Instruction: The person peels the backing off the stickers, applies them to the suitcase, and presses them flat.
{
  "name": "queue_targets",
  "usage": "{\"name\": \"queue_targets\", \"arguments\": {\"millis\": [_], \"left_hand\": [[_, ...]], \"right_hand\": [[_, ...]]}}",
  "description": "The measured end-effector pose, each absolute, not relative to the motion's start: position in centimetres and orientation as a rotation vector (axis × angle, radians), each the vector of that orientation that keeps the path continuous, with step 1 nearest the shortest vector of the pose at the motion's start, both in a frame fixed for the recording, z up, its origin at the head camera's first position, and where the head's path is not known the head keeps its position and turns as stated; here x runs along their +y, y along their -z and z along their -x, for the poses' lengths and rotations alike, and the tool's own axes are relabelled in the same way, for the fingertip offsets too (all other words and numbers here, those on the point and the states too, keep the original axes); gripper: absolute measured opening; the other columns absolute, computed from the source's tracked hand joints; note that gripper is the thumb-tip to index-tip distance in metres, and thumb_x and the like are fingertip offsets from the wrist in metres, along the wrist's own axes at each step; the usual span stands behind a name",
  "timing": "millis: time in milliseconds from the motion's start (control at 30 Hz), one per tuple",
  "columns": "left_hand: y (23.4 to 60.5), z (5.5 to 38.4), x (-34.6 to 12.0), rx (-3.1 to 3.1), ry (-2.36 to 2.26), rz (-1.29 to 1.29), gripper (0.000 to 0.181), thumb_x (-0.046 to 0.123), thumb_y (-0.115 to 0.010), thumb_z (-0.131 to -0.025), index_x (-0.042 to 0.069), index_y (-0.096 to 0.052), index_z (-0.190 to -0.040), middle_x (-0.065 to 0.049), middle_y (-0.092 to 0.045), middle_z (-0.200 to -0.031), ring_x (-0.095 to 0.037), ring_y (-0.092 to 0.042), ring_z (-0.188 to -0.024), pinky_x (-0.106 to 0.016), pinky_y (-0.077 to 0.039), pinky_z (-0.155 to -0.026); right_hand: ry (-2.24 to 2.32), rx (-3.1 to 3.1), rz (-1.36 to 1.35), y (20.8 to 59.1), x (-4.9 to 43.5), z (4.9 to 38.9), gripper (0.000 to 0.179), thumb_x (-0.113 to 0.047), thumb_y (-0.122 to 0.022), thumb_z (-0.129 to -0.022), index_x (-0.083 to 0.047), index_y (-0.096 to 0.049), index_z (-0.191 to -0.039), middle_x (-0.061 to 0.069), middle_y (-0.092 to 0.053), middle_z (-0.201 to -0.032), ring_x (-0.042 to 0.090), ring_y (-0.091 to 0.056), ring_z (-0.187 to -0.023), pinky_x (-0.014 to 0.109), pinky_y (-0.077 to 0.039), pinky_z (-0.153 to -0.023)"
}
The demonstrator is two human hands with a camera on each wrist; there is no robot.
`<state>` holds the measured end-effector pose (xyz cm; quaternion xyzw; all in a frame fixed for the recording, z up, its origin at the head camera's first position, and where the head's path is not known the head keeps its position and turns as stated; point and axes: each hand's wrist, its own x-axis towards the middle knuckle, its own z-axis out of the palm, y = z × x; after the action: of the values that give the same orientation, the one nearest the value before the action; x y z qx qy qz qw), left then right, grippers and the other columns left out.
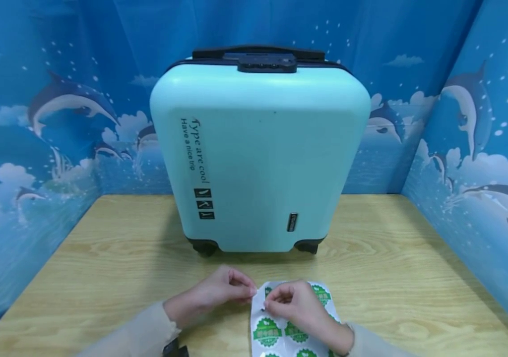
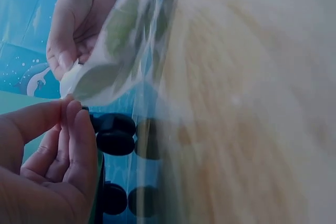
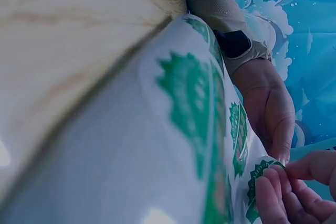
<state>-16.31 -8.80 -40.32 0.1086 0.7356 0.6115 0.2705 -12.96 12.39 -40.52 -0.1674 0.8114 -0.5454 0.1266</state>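
The table (image 1: 392,277) in front of me has a pale yellow wood-grain top, hemmed in behind and on both sides by bright blue hangings (image 1: 254,22) printed with leaping dolphins (image 1: 71,101), clouds and white bubbles. Toward the back stands a mint-green suitcase (image 1: 254,158), upright and shut, its shell smooth and slightly glossy with rounded corners. A black handle (image 1: 258,49) and a black lock (image 1: 267,63) sit along its top, and dark wheels (image 1: 207,248) show under the lower corners. Down one side of its face runs sideways lettering, "Type are cool" and "Have a nice trip", above three small black squares (image 1: 204,204); a dark badge (image 1: 292,222) sits low on the other side. Near the table's front edge, before the suitcase and well below its face, is the sticker sheet (image 1: 283,342) — white, shiny, thin enough to bend — bearing round green stickers (image 1: 267,332) with scalloped rims. The left hand (image 1: 218,290) pinches the sheet's upper corner between thumb and forefinger. Just beside it the right hand (image 1: 300,305), over the sheet, has thumb and forefinger pinched at a sticker's edge, its other fingers curled. Both wrists come out of pale sleeves (image 1: 142,332).
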Motion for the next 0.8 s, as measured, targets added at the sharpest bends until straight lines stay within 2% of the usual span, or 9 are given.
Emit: {"name": "queue_targets", "arguments": {"millis": [200,433,800], "left_hand": [[40.0,16.7,-9.4,2.057,-1.601,-0.350,0.016,0.012,-0.072,-0.081,0.001,-0.070,-0.093,-0.003,-0.069,-0.082,-0.012,-0.060,-0.072,-0.026,-0.052,-0.069],[40.0,17.0,-9.7,2.100,-1.606,-0.451,0.018,0.012,-0.070,-0.083,-0.001,-0.070,-0.095,-0.003,-0.068,-0.080,-0.010,-0.058,-0.070,-0.023,-0.050,-0.065],[40.0,17.2,-10.2,2.163,-1.623,-0.421,0.016,0.013,-0.070,-0.083,0.001,-0.071,-0.094,-0.004,-0.069,-0.083,-0.012,-0.060,-0.073,-0.029,-0.054,-0.068]], "right_hand": [[1.549,2.395,0.476,40.3,12.6,13.2,0.010,-0.016,-0.073,-0.081,-0.006,-0.072,-0.083,0.002,-0.069,-0.075,0.007,-0.060,-0.064,0.018,-0.052,-0.061],[1.529,2.437,0.453,40.2,12.9,13.4,0.012,-0.019,-0.073,-0.081,-0.007,-0.072,-0.084,0.001,-0.070,-0.076,0.008,-0.061,-0.067,0.018,-0.052,-0.063],[1.621,2.384,0.416,40.1,13.4,13.7,0.014,-0.016,-0.071,-0.083,-0.002,-0.072,-0.087,0.006,-0.071,-0.079,0.009,-0.062,-0.066,0.019,-0.052,-0.061]]}}
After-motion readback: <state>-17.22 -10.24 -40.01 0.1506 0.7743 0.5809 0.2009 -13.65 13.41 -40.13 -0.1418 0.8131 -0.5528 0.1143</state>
